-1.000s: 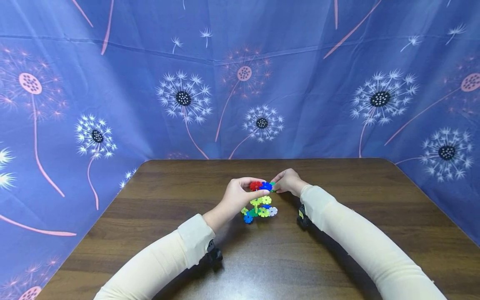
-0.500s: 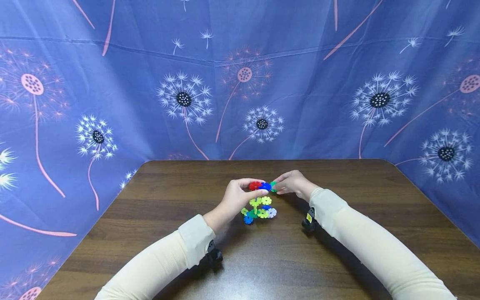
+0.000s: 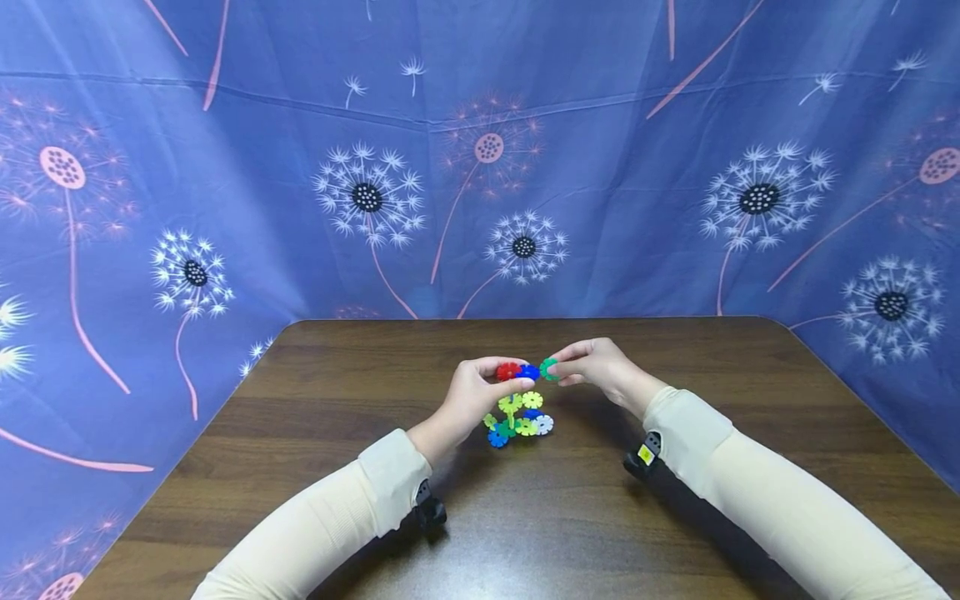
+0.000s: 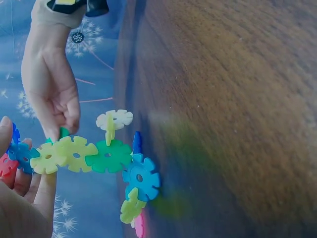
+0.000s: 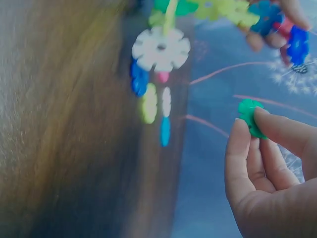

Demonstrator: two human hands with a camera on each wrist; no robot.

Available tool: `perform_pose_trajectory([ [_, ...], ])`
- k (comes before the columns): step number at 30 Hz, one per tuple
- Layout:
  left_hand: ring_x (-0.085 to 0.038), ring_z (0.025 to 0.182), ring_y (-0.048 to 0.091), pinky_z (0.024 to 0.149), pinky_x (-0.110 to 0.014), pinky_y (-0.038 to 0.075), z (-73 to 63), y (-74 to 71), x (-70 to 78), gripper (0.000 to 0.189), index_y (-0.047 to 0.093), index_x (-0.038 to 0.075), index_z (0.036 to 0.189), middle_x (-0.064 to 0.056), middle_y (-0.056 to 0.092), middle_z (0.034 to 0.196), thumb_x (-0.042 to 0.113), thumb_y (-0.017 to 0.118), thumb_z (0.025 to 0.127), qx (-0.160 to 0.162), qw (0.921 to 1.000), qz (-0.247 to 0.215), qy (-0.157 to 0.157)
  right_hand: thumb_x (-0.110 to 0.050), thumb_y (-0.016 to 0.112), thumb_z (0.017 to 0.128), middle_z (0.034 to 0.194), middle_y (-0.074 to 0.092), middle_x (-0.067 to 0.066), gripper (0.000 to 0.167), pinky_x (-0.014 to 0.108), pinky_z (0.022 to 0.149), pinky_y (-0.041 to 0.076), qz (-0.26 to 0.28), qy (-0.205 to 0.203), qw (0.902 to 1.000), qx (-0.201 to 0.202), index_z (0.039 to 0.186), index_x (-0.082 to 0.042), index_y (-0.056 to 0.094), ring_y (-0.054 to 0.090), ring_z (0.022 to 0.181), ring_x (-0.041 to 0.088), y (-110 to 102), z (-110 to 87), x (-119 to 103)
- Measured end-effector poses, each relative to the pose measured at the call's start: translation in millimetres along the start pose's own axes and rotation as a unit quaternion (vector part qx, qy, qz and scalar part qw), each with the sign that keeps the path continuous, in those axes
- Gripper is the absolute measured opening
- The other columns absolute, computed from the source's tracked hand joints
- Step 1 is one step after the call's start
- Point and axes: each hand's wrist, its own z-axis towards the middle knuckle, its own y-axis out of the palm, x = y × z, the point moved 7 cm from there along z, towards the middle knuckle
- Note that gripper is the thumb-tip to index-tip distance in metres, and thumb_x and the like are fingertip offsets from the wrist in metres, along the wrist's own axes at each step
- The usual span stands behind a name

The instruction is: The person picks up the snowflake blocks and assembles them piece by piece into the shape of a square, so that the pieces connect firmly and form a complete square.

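My left hand grips the top of a built-up structure of flower-shaped interlocking discs, by the red disc and the blue disc. Below the fingers run yellow-green discs, a green disc and a lighter blue disc. A white disc juts out from the lower part. Between thumb and fingertips my right hand pinches a single green disc. In the right wrist view this disc is apart from the structure; part of it hides behind the thumb.
The structure's base discs are low over the brown wooden table; whether they touch it I cannot tell. Behind the table hangs a blue dandelion-print cloth. Each wrist wears a black camera.
The right hand has drawn back to the right and turned, bringing the green disc away from the blue one and into fuller view. The left hand and the structure have barely moved.
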Motion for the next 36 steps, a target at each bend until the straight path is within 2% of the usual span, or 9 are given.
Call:
perform_pose_trajectory([
  [6, -0.012, 0.064, 0.059, 0.061, -0.052, 0.055, -0.3, -0.6, 3.8, 0.033, 0.074, 0.010, 0.109, -0.009, 0.075, 0.094, 0.022, 0.081, 0.079, 0.009, 0.9999, 0.007, 0.012, -0.008, 0.073, 0.085, 0.087, 0.074, -0.002, 0.033, 0.039, 0.091, 0.054, 0.026, -0.013, 0.9996, -0.004, 0.111, 0.010, 0.065, 0.071, 0.075, 0.012, -0.6, -18.0, -11.3],
  [9, -0.010, 0.061, 0.056, 0.059, -0.048, 0.055, 0.1, -0.9, 4.5, 0.033, 0.074, 0.010, 0.109, -0.009, 0.075, 0.093, 0.022, 0.081, 0.079, 0.012, 0.9998, 0.009, 0.012, -0.008, 0.074, 0.085, 0.087, 0.074, -0.003, 0.032, 0.036, 0.089, 0.055, 0.031, -0.028, 0.9991, -0.006, 0.110, 0.009, 0.065, 0.071, 0.076, 0.012, -0.9, -25.2, -17.6],
  [16, -0.014, 0.067, 0.057, 0.057, -0.033, 0.051, 1.0, -0.5, 2.7, 0.035, 0.074, 0.012, 0.109, -0.008, 0.075, 0.095, 0.025, 0.082, 0.078, 0.014, 0.9998, 0.012, 0.007, -0.009, 0.075, 0.083, 0.085, 0.074, -0.005, 0.026, 0.031, 0.084, 0.055, 0.027, -0.049, 0.9983, -0.015, 0.104, 0.006, 0.068, 0.070, 0.077, 0.013, 2.9, -37.7, -27.3],
  [19, -0.012, 0.070, 0.059, 0.060, -0.030, 0.052, 0.2, 0.7, 4.3, 0.035, 0.074, 0.011, 0.110, -0.009, 0.075, 0.096, 0.025, 0.081, 0.079, 0.014, 0.9998, 0.013, 0.009, -0.010, 0.075, 0.084, 0.086, 0.073, -0.005, 0.028, 0.033, 0.085, 0.055, 0.018, -0.056, 0.9981, -0.017, 0.105, 0.007, 0.068, 0.070, 0.076, 0.013, 4.3, -40.6, -30.0],
  [24, -0.008, 0.074, 0.061, 0.065, -0.034, 0.055, 0.2, 2.2, 6.2, 0.035, 0.074, 0.012, 0.109, -0.008, 0.075, 0.096, 0.026, 0.081, 0.079, 0.014, 0.9996, 0.022, 0.011, -0.014, 0.076, 0.083, 0.081, 0.073, -0.005, 0.030, 0.031, 0.083, 0.053, -0.008, -0.063, 0.9980, -0.003, 0.105, 0.006, 0.069, 0.069, 0.074, 0.012, 4.9, -42.6, -32.1],
  [29, -0.010, 0.070, 0.057, 0.059, -0.036, 0.052, -0.8, 2.6, 9.9, 0.031, 0.076, 0.011, 0.105, -0.008, 0.076, 0.093, 0.025, 0.082, 0.078, 0.014, 0.9993, 0.028, 0.018, -0.013, 0.077, 0.082, 0.075, 0.072, -0.006, 0.029, 0.029, 0.077, 0.053, -0.027, -0.074, 0.9967, 0.019, 0.102, 0.006, 0.070, 0.069, 0.071, 0.015, 5.1, -44.4, -35.4],
  [36, -0.009, 0.065, 0.050, 0.049, -0.022, 0.038, -1.2, 4.4, 11.5, 0.029, 0.076, 0.009, 0.105, -0.010, 0.075, 0.090, 0.022, 0.081, 0.079, 0.014, 0.9994, 0.020, 0.024, -0.008, 0.076, 0.082, 0.073, 0.072, -0.004, 0.026, 0.029, 0.073, 0.056, -0.029, -0.088, 0.9950, 0.036, 0.100, 0.009, 0.070, 0.069, 0.067, 0.014, 7.6, -45.8, -38.9],
])
